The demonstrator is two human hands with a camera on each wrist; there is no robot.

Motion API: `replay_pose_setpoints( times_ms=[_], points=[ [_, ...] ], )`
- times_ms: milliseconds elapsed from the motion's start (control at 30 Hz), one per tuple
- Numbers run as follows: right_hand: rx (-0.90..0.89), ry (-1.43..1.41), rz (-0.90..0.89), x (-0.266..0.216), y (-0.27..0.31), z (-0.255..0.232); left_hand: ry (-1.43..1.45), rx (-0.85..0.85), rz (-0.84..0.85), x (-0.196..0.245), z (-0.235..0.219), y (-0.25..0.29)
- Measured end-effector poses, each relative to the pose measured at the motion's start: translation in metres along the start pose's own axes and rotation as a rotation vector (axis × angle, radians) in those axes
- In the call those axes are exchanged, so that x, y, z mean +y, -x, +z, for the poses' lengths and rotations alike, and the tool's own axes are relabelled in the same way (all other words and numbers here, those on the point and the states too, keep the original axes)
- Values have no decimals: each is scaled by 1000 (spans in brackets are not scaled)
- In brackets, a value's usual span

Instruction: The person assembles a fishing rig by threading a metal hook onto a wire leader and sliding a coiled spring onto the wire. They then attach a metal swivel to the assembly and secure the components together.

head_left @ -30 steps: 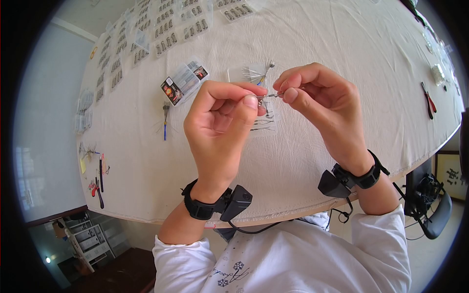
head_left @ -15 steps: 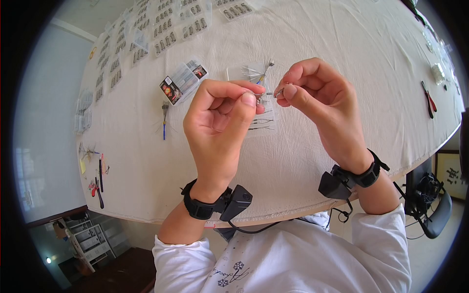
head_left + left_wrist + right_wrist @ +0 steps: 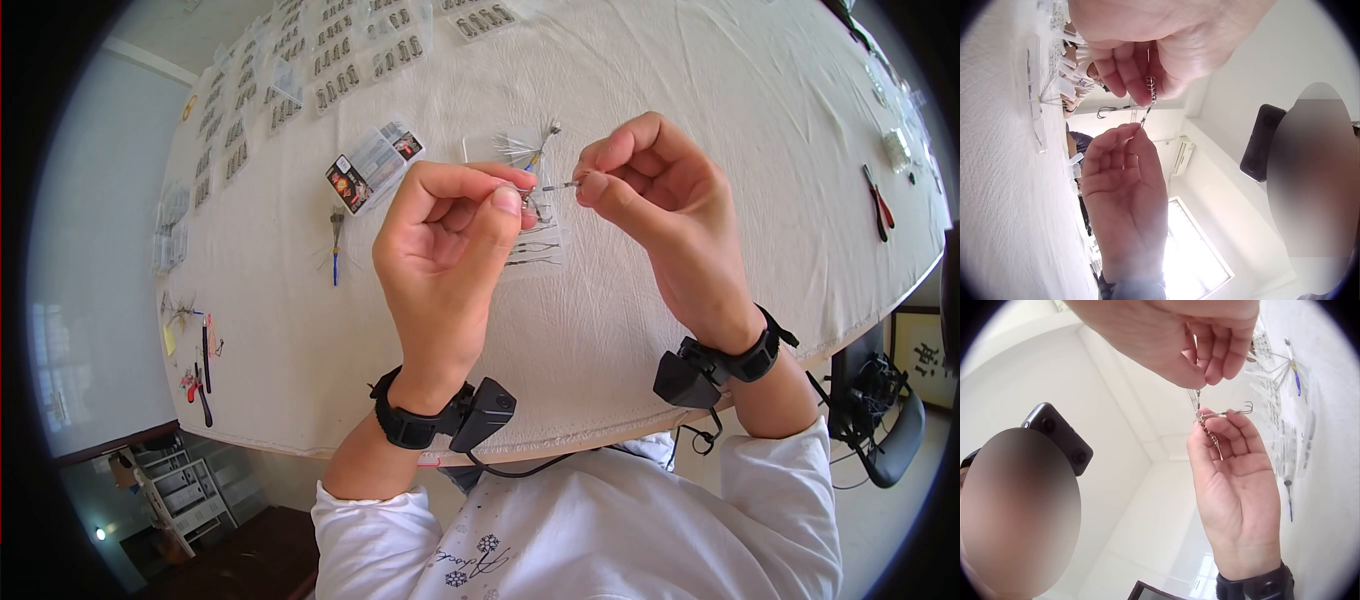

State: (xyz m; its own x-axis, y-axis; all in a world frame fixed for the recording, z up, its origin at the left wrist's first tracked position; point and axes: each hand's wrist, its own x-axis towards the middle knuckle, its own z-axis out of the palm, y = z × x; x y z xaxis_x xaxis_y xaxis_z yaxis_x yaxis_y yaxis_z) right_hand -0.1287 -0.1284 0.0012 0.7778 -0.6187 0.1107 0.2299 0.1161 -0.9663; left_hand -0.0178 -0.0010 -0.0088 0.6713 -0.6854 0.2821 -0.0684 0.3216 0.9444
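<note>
1. We see the small metal coil (image 3: 1212, 439) in the left hand (image 3: 450, 235), fingers clamped near its end; the hook (image 3: 1247, 407) juts past them.
2. Between both sets of fingers runs the thin link (image 3: 555, 187), pinched by the right hand (image 3: 675, 205).
3. We judge it light, springy, slippery: best held by the link, clear of the barbs.

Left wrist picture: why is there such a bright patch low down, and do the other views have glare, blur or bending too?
Left wrist: the window is washed out to white, apparently overexposed. Both wrist views: a smooth blurred oval hides the face. Head: evenly lit, but the table edge bows and the corners go black, as with a very wide lens.
</note>
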Motion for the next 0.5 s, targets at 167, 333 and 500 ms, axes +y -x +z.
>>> replay_pose_setpoints(
  times_ms=[167,333,500],
  points=[
    [-30,38,-36,0,0,0,7,4,12,-1,0,0],
    [-106,22,-43,2,0,-2,18,6,1,-1,-1,0],
    [-105,18,-38,2,0,0,28,-25,-34,1,-1,-1]
  ],
)
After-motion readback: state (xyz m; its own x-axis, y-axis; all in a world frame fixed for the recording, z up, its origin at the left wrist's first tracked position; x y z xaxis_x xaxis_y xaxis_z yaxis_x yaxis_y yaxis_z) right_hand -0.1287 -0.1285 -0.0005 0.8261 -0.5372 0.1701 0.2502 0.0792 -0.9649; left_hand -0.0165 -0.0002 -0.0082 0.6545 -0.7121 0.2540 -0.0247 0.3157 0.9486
